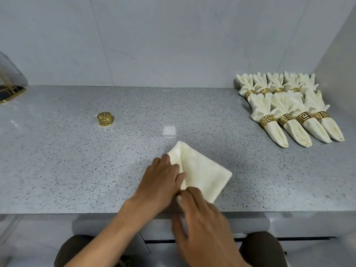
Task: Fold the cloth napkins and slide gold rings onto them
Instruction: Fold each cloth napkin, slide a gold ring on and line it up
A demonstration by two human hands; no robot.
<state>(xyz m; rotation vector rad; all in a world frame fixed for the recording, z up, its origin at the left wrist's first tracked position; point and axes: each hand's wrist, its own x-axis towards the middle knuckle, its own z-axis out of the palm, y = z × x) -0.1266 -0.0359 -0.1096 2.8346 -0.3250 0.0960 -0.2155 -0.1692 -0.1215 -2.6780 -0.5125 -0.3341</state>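
Observation:
A cream cloth napkin (pixel 204 174) lies folded into a diamond shape near the front edge of the speckled grey counter (pixel 77 166). My left hand (pixel 163 176) rests flat on the napkin's left side, fingers pressing a folded flap. My right hand (pixel 200 222) reaches in from below, blurred, with its fingertips at the napkin's lower left corner; how it holds the cloth I cannot tell. A single gold ring (pixel 105 118) with a cut-out key pattern stands on the counter at the left, well away from both hands.
Several finished napkins (pixel 285 110) with gold rings lie in two rows at the back right, by the side wall. A dark tray with gold lines (pixel 11 91) sits at the far left edge. A tiled wall closes the back.

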